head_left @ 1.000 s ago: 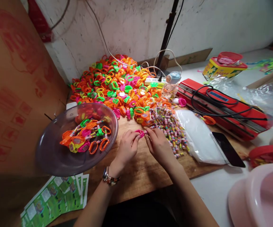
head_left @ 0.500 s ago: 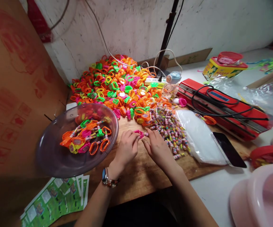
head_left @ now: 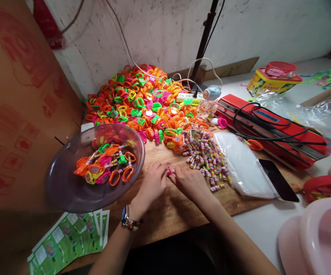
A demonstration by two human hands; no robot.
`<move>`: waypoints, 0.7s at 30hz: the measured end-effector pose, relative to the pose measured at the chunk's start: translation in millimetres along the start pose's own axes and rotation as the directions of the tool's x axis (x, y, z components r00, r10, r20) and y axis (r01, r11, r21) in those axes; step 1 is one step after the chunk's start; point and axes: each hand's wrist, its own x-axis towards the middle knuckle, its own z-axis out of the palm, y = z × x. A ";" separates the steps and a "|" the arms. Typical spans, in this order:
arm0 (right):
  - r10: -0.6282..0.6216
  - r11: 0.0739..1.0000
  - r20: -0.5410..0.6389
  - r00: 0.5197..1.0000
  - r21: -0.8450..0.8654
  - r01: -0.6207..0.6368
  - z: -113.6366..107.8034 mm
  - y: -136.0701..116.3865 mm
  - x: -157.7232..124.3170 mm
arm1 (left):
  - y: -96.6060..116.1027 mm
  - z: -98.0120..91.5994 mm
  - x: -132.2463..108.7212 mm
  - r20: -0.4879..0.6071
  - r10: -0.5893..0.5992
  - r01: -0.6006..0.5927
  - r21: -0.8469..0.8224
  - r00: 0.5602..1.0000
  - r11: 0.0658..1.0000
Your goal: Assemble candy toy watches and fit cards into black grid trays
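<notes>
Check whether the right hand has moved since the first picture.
Yes, slightly: judged against the pile of small wrapped rolls, the right hand has come nearer the wearer's body.

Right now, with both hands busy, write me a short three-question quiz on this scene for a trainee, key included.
1. Which is nearest the right hand?
A) green cards
B) pile of small tubes
C) yellow box
2. True or false: the bowl stands on the person's right.
3. Fill in the colour: the fingertips of the left hand and the right hand come together at a small ____ piece.

Key: 1 B; 2 false, the bowl is on the left; 3 pink.
</notes>
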 end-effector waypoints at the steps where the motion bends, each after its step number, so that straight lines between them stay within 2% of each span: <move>1: -0.023 1.000 -0.012 1.000 0.019 0.023 3.6 -1.0 -1.7 | 0.2 -0.9 -0.7 0.023 -0.011 0.010 0.013 1.000 1.000; 5: -0.041 0.993 -0.062 0.997 0.109 0.048 12.0 -7.0 -9.1 | 16.5 -7.5 -10.7 0.026 -0.051 0.048 0.094 0.998 0.994; 7: -0.028 0.981 -0.120 0.992 0.185 0.050 10.5 -10.2 -11.5 | 28.5 -15.7 -18.2 -0.063 -0.070 0.081 0.196 0.996 0.977; 8: 0.001 0.973 -0.154 0.988 0.227 0.035 9.0 -12.0 -12.7 | 32.8 -21.5 -21.7 -0.152 -0.076 0.114 0.256 0.985 0.960; 9: 0.045 0.963 -0.182 0.982 0.269 0.006 7.7 -14.4 -14.1 | 35.4 -28.1 -24.7 -0.260 -0.080 0.163 0.314 0.962 0.935; 11: 0.152 0.930 -0.195 0.969 0.361 -0.073 6.9 -22.2 -19.3 | 34.8 -41.8 -29.7 -0.472 -0.081 0.291 0.392 0.878 0.872; 12: 0.195 0.901 -0.172 0.966 0.421 -0.107 7.7 -28.2 -23.5 | 32.5 -47.5 -32.1 -0.544 -0.073 0.346 0.419 0.836 0.839; 13: 0.214 0.862 -0.131 0.968 0.492 -0.124 9.2 -35.8 -29.0 | 30.1 -51.5 -35.0 -0.579 -0.058 0.376 0.446 0.813 0.812; 14: 0.206 0.812 -0.076 0.976 0.570 -0.127 11.1 -44.6 -35.8 | 28.2 -53.4 -38.8 -0.578 -0.033 0.370 0.476 0.816 0.798; 15: 0.175 0.750 -0.011 0.984 0.649 -0.126 13.2 -54.4 -43.5 | 27.7 -52.9 -43.8 -0.541 0.003 0.321 0.502 0.841 0.803; 17: 0.074 0.600 0.112 0.991 0.788 -0.134 16.3 -74.4 -60.5 | 31.0 -46.2 -58.4 -0.406 0.108 0.123 0.502 0.907 0.856; 19: -0.030 0.454 0.213 0.977 0.873 -0.177 16.2 -91.1 -76.7 | 36.0 -36.7 -78.7 -0.316 0.197 -0.063 0.389 0.928 0.919; 20: -0.073 0.396 0.262 0.962 0.893 -0.213 14.8 -97.2 -83.5 | 36.7 -33.4 -90.5 -0.317 0.196 -0.090 0.320 0.928 0.943; 21: -0.107 0.346 0.310 0.945 0.902 -0.257 12.6 -101.5 -89.2 | 34.9 -32.3 -103.0 -0.343 0.151 -0.057 0.269 0.927 0.961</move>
